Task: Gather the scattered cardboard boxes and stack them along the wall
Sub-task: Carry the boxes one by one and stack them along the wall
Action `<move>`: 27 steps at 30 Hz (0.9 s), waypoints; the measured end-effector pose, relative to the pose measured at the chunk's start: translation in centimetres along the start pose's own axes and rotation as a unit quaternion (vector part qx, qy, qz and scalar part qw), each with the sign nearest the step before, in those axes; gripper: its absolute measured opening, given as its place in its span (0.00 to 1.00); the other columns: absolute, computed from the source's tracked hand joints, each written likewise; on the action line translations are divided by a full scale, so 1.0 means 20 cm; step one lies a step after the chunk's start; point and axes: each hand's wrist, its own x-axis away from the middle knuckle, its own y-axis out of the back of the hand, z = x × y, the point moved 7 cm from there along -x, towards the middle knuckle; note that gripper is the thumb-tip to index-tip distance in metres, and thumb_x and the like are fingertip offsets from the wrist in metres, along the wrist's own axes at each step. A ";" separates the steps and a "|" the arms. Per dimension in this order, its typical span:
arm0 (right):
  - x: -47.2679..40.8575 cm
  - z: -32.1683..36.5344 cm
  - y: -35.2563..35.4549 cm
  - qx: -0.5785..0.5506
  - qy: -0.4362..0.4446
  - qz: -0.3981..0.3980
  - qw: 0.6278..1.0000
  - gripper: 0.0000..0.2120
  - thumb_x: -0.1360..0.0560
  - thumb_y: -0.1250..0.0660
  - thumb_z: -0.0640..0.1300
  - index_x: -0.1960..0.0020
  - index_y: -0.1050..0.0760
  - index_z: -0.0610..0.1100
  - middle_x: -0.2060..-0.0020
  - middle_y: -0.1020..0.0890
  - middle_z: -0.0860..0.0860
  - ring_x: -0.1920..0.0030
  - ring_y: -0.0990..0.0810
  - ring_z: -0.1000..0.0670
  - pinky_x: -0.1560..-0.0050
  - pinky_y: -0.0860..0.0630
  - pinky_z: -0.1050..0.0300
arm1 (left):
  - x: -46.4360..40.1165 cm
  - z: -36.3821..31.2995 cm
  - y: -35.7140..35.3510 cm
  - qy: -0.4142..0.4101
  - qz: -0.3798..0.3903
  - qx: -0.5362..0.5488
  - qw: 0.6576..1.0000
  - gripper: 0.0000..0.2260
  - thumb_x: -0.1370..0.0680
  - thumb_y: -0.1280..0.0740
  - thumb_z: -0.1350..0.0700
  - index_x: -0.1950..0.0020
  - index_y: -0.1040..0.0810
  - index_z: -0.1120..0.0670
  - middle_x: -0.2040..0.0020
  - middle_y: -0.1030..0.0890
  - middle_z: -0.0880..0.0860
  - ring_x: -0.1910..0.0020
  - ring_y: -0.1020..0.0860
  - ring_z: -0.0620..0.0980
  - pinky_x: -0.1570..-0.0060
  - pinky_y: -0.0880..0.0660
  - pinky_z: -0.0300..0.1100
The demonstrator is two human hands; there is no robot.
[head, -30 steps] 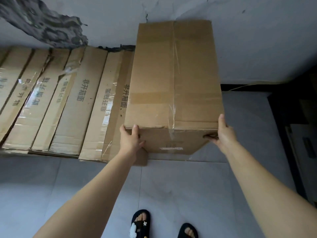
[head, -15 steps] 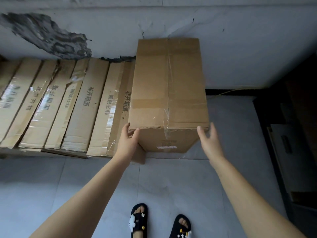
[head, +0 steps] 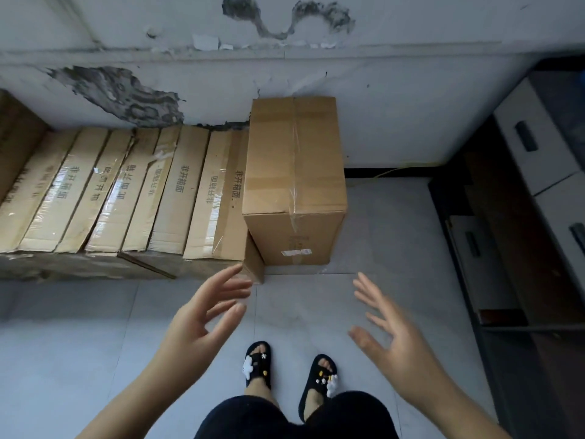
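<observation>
Taped box [head: 294, 160], upright against wall [head: 395, 122] at 12 o'clock, touching flat cartons [head: 177, 188] toward 10; likely stiff, bulky, moderately heavy, tape slick; best gripped at opposite lower side edges; left hand [head: 202, 318] and right hand [head: 389, 337] spread wide, empty.

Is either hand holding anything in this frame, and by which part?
Nothing is held. The left hand and right hand are open in the air, apart from the tall box.

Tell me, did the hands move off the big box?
Yes. Both the left hand and right hand pulled back toward the person, leaving the big box standing against the wall.
</observation>
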 end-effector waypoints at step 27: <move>1.19 0.17 -1.22 -0.193 -0.154 -0.689 0.681 0.26 0.30 0.33 0.49 0.36 0.34 0.69 0.41 0.24 0.69 0.39 0.24 0.63 0.48 0.27 0.72 | 0.31 0.07 -0.15 -0.153 0.498 0.004 0.853 0.17 0.33 0.36 0.43 0.45 0.25 0.28 0.48 0.18 0.46 0.50 0.19 0.46 0.51 0.22 0.40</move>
